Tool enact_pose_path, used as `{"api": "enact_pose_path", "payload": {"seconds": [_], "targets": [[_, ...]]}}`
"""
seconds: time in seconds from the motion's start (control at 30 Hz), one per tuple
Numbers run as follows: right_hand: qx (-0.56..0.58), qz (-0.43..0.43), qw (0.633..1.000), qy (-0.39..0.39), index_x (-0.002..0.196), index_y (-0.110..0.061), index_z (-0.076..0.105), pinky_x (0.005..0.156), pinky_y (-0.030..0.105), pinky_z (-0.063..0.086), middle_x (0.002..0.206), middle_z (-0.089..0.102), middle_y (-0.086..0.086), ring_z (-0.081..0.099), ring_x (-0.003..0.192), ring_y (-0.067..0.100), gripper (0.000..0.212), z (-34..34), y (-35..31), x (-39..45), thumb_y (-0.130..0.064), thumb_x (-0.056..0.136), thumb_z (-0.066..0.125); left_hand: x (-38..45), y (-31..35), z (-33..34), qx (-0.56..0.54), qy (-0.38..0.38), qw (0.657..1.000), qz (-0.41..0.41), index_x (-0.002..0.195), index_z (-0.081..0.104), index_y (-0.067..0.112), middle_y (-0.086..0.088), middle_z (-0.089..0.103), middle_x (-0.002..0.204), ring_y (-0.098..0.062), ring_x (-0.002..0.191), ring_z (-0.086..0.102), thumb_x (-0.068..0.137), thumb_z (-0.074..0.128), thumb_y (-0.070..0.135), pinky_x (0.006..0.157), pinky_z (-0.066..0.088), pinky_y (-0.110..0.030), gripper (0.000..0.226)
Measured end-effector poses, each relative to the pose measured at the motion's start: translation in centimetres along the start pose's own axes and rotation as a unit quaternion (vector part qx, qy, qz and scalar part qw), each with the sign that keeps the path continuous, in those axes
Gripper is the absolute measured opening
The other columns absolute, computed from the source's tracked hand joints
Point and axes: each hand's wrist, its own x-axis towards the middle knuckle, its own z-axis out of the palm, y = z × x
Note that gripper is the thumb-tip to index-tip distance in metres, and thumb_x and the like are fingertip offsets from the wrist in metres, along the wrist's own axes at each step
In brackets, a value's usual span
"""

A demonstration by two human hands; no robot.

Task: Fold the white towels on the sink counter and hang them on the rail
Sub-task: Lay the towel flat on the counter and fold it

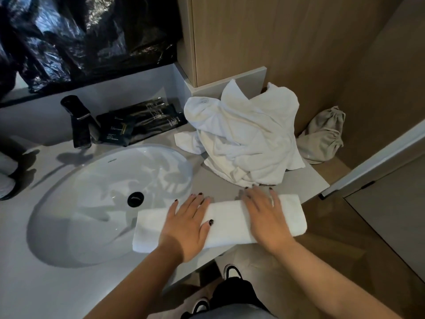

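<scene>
A folded white towel [230, 223] lies as a long strip along the front edge of the sink counter [218, 178], its left end over the basin rim. My left hand [187, 224] rests flat on its middle-left, fingers spread. My right hand [264, 215] lies flat on its right part, palm down. Neither hand grips the cloth. Behind, a crumpled heap of white towels [248, 139] sits on the counter's right end against the wooden wall. No rail is in view.
A white oval basin [96, 194] with a black drain fills the counter's left. A black tap [78, 120] and black sachets [140, 120] stand behind it. A grey drawstring bag [324, 137] lies at far right. Black plastic sheeting [87, 38] covers the mirror area. My shoes show below.
</scene>
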Motion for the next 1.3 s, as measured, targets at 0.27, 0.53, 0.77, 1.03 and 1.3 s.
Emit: {"api": "enact_pose_path", "payload": {"seconds": [0.27, 0.53, 0.77, 1.03, 1.3], "targets": [[0.023, -0.106, 0.990, -0.093, 0.140, -0.007, 0.053, 0.111, 0.054, 0.032, 0.145, 0.052, 0.009, 0.048, 0.136, 0.023, 0.053, 0.8, -3.0, -0.6, -0.028, 0.094, 0.037, -0.4, 0.4, -0.5, -0.017, 0.023, 1.000, 0.003, 0.158, 0.008, 0.025, 0.005, 0.013, 0.165, -0.012, 0.152, 0.007, 0.094, 0.000, 0.050, 0.123, 0.004, -0.043, 0.069], [0.122, -0.044, 0.984, -0.123, 0.141, -0.005, 0.051, 0.117, 0.043, 0.030, 0.146, 0.050, 0.011, 0.043, 0.139, 0.027, 0.058, 0.8, -2.0, -0.8, -0.035, 0.094, 0.035, -0.7, 0.4, -0.8, -0.062, 0.085, 0.994, 0.027, 0.145, 0.049, 0.015, -0.002, 0.048, 0.149, -0.020, 0.139, 0.044, 0.093, 0.030, 0.030, 0.112, 0.036, -0.051, 0.057], [0.071, 0.037, 0.986, -0.143, 0.144, -0.007, 0.047, 0.120, 0.036, 0.009, 0.148, 0.049, 0.009, 0.033, 0.144, 0.024, 0.063, 0.8, 4.9, -2.2, -0.044, 0.097, 0.028, -1.9, -1.4, -0.6, -0.087, 0.097, 0.990, -0.046, 0.147, 0.046, 0.017, -0.006, 0.041, 0.154, -0.025, 0.145, 0.035, 0.095, 0.022, 0.047, 0.119, 0.026, -0.046, 0.065], [0.087, 0.108, 0.982, -0.130, 0.154, -0.013, 0.030, 0.121, 0.036, -0.012, 0.161, 0.026, -0.001, 0.002, 0.152, 0.014, 0.054, 1.1, 4.2, -1.8, -0.037, 0.105, 0.031, -1.8, -2.4, -1.1, -0.081, 0.043, 0.990, -0.107, 0.153, 0.031, 0.015, -0.007, 0.023, 0.162, -0.022, 0.151, 0.016, 0.094, 0.011, 0.050, 0.123, 0.009, -0.039, 0.072], [0.427, 0.583, 0.690, 0.040, 0.148, -0.011, 0.034, 0.114, 0.041, 0.031, 0.154, 0.032, 0.010, 0.036, 0.139, 0.029, 0.077, 0.0, 1.8, -5.1, -0.031, 0.086, 0.075, 3.1, 4.0, -1.9, -0.152, 0.037, 0.981, 0.118, 0.158, 0.011, 0.026, 0.008, 0.008, 0.165, -0.006, 0.151, 0.001, 0.106, 0.027, 0.036, 0.122, -0.002, -0.027, 0.055]]}}
